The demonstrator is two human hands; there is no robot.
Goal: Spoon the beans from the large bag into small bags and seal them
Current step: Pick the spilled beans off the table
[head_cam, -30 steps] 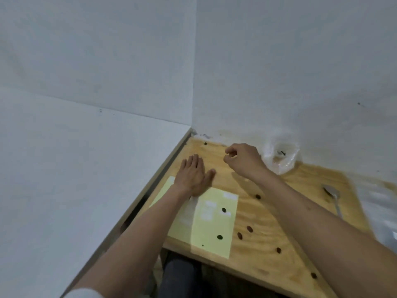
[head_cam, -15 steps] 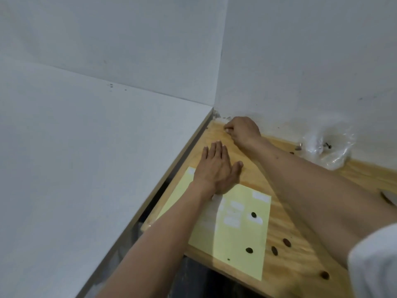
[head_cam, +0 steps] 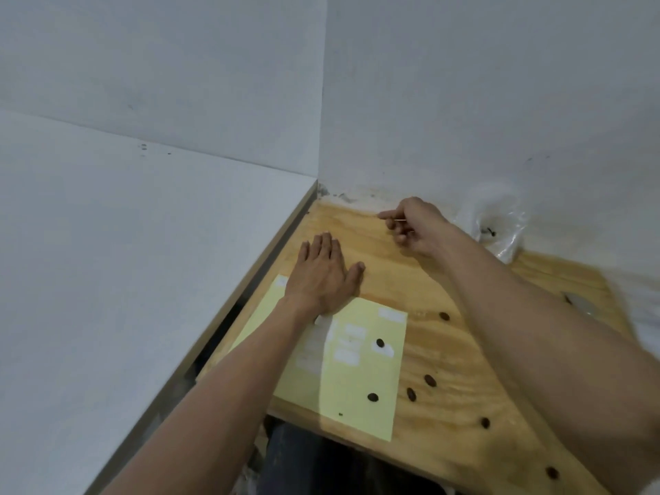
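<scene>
Dark brown beans (head_cam: 430, 380) lie scattered on your plywood desk (head_cam: 446, 351), none bagged. Your left hand (head_cam: 323, 276) rests flat, released; right hand (head_cam: 410, 223) pinches something thin, unidentifiable. Crumpled clear plastic bag (head_cam: 500, 223) against wall.

Table (head_cam: 410, 280) of pale plywood, grain plain, faint satin sheen. Yellow sheet (head_cam: 360, 394) of matt paper, with smooth white labels (head_cam: 348, 356). Clear plastic bag (head_cam: 500, 226), thin, crinkled, glossy. Beans (head_cam: 430, 380) dark brown, smooth, slightly shiny. Walls (head_cam: 464, 101) white, matt, scuffed near the corner.
</scene>
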